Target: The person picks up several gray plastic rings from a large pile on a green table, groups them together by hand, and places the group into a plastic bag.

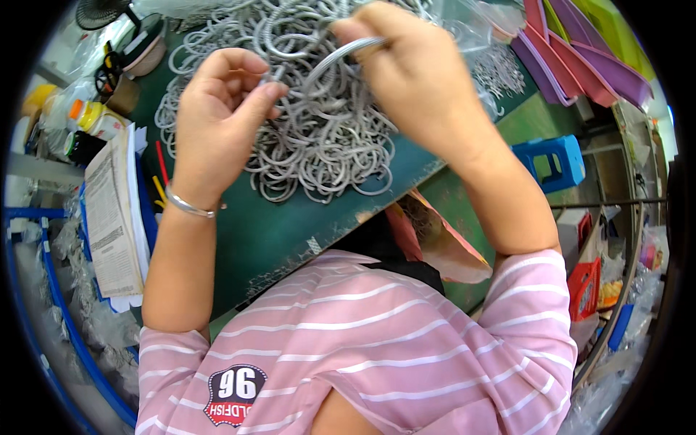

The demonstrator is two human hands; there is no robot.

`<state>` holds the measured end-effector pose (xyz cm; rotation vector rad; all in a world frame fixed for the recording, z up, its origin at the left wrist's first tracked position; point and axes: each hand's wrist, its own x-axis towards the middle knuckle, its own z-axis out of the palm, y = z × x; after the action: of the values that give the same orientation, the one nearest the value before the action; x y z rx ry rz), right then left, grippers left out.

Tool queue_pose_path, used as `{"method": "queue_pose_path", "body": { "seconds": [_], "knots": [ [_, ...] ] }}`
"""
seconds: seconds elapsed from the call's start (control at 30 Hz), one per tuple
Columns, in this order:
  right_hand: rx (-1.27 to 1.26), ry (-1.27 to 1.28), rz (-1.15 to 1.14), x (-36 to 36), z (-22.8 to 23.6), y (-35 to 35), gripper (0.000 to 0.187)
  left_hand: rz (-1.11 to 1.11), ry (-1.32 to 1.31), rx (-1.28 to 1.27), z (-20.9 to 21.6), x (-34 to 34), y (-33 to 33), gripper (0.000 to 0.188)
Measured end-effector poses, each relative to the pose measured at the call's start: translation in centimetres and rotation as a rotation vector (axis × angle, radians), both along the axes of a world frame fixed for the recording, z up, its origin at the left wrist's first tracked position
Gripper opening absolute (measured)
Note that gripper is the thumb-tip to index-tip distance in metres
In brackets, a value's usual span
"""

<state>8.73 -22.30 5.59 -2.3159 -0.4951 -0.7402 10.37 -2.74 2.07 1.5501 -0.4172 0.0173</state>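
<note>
My right hand (413, 76) is closed on a grey ribbed curved piece (335, 58), which arcs out from its fingers toward the left. My left hand (221, 109) faces it across a short gap, thumb and curled fingers brought together. At its fingertips is a bit of grey that I cannot make out clearly. Below and behind both hands lies a large heap of similar grey ribbed rings and open curves (319, 156), spread over a dark green table (254, 239). The right hand is slightly blurred.
On the left are a stack of papers (116, 217), an orange-capped bottle (90, 116) and a small fan (101, 13). Pink and purple plastic bins (554, 61) stand at the far right, above a blue stool (551, 163). An open bag (442, 243) sits below the table's edge.
</note>
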Motion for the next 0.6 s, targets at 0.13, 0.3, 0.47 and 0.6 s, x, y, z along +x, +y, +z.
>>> {"method": "queue_pose_path", "body": {
  "seconds": [0.13, 0.3, 0.47, 0.6],
  "knots": [
    [0.173, 0.071, -0.042, 1.1, 1.8, -0.8, 0.022, 0.023, -0.132, -0.062, 0.8, 1.0, 0.6, 0.018],
    [0.724, 0.290, 0.126, 1.3, 3.0, -1.5, 0.018, -0.056, -0.131, -0.219, 3.0, 2.0, 1.9, 0.021],
    [0.318, -0.114, 0.015, -0.5, -1.0, 2.1, 0.016, -0.001, -0.045, -0.141, -0.3, 1.2, 1.6, 0.022],
    [0.871, -0.288, 0.153, 3.8, -0.6, 0.0, 0.017, 0.069, -0.260, 0.062, -2.7, 2.4, 2.3, 0.023]
  ]
}}
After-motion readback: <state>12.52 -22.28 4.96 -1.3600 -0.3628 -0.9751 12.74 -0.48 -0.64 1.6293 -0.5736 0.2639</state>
